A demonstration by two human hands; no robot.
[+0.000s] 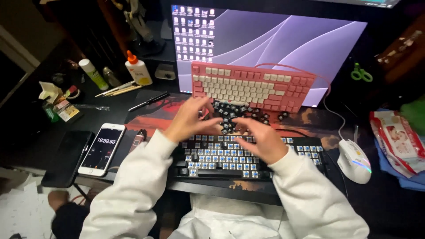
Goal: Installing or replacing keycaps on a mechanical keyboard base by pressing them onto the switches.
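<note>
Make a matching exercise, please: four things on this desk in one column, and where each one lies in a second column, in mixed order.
Things:
1. pink keyboard
2. white mouse
3. white phone
4. glue bottle

Places:
A. far right of the black keyboard
B. leaning against the monitor
C. left of the monitor, at the back of the desk
D. left of the left hand, screen lit

Pairs: 1-B, 2-A, 3-D, 4-C
</note>
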